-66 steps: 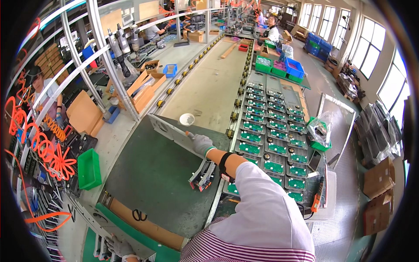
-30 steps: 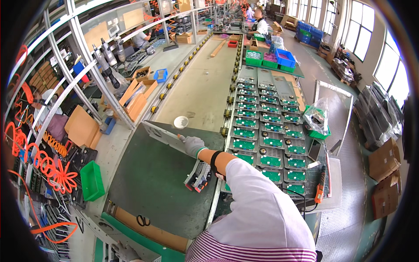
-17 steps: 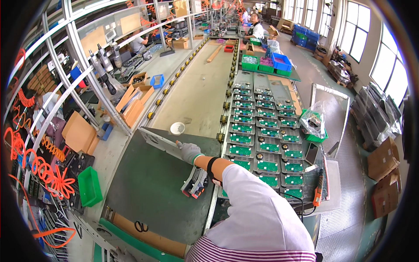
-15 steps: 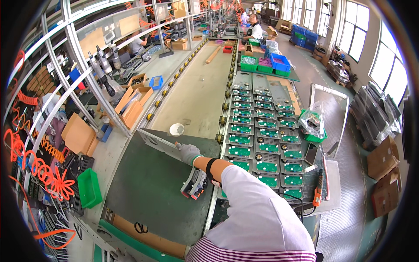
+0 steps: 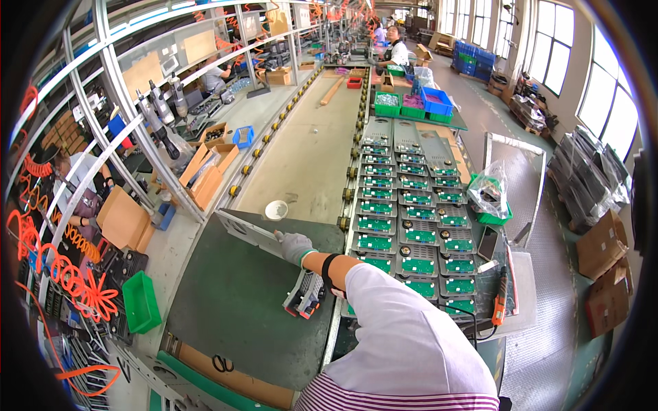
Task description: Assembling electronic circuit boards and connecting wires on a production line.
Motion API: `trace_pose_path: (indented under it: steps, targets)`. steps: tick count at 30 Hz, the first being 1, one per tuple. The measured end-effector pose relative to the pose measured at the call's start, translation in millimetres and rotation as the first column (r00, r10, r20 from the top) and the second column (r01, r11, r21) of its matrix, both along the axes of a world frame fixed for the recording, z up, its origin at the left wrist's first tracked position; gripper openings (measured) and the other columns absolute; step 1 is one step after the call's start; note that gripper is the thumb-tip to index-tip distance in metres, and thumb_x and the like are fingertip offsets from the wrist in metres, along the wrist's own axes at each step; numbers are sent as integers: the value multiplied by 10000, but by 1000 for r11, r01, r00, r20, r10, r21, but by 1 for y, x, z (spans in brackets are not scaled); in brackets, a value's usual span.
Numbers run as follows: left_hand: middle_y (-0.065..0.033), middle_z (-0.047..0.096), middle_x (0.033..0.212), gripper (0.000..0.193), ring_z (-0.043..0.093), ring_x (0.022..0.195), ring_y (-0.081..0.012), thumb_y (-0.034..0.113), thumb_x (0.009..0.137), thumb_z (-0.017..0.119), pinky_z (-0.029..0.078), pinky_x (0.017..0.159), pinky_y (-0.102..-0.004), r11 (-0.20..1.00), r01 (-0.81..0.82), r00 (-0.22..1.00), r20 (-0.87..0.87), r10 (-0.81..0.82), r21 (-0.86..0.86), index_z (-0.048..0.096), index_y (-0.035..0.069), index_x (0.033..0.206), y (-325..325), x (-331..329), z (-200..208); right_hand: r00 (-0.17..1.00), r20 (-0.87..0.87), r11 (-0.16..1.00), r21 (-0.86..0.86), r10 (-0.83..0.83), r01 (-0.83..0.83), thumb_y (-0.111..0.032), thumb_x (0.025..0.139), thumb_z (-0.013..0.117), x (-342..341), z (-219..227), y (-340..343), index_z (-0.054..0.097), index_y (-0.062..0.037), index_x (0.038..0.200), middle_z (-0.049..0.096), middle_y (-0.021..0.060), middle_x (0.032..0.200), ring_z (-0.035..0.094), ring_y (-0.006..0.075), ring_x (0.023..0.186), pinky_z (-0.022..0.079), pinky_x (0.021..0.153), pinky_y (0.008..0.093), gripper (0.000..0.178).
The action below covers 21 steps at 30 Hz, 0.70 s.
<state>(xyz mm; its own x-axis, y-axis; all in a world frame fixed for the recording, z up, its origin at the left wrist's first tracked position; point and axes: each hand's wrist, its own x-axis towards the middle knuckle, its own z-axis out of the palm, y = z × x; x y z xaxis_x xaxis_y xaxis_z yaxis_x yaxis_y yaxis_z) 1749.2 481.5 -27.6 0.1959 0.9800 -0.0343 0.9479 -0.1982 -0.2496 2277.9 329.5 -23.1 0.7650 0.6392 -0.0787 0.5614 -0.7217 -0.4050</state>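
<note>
My right hand [image 5: 295,248], in a grey glove, is closed on the near end of a long grey metal panel [image 5: 245,230]. The panel stands on its edge on the dark green work mat [image 5: 233,294]. Under my right wrist lies a grey slotted part with black and orange-red pieces [image 5: 306,293]. Another pale metal panel with an oval hole [image 5: 163,374] slants past the mat's lower left corner. Beside its lower end, a bit of my left hand [image 5: 194,403] shows at the bottom rim, its fingers hidden. Black scissors [image 5: 221,363] lie at the mat's near edge.
Rows of metal plates with green circuit boards [image 5: 419,266] fill the right-hand bench. A white bowl [image 5: 276,209] stands beyond the mat. A green bin [image 5: 141,302] and coiled orange hoses [image 5: 72,284] are at left; an orange electric screwdriver [image 5: 500,298] is at right. Co-workers sit farther off.
The view has shifted slightly. My right hand stays on the upright panel. At lower left the other panel has moved a little toward the right and down. A co-worker at left is more visible.
</note>
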Motion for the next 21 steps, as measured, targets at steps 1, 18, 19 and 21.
trace_pose_path:
  steps: [1,18,19,21]
  targets:
    - [-111,332,1347,466,257,1256,-270,406,855,404,275,961,-481,1000,-1,1000,2,1,2,428,167,1255,0,0,0,1000,2,1000,2,1,-1,-211,905,334,-1,1,-1,419,-150,1201,587,113,1030,582,299,947,478,778,397,314]
    - [-135,339,1340,458,262,1260,-267,407,841,396,274,956,-475,1000,12,997,72,-12,5,447,189,1240,-1,-1,3,1000,-12,997,-71,-13,12,-203,893,348,-6,14,-2,435,-126,1165,574,109,1065,570,286,979,480,780,402,296]
    - [-135,347,1337,459,264,1262,-261,404,837,409,273,963,-468,1000,14,998,58,-14,2,450,185,1239,0,1,4,1000,16,999,-40,-2,2,-186,876,367,-4,10,-1,424,-147,1173,581,107,1044,574,292,964,477,774,408,306]
    - [-190,302,1357,459,334,1205,-349,205,739,475,249,1009,-428,994,-105,890,442,113,-42,512,88,1182,-3,4,1,999,45,999,-37,2,0,-189,857,383,-2,2,1,433,-149,1138,603,121,977,588,316,915,476,760,419,288]
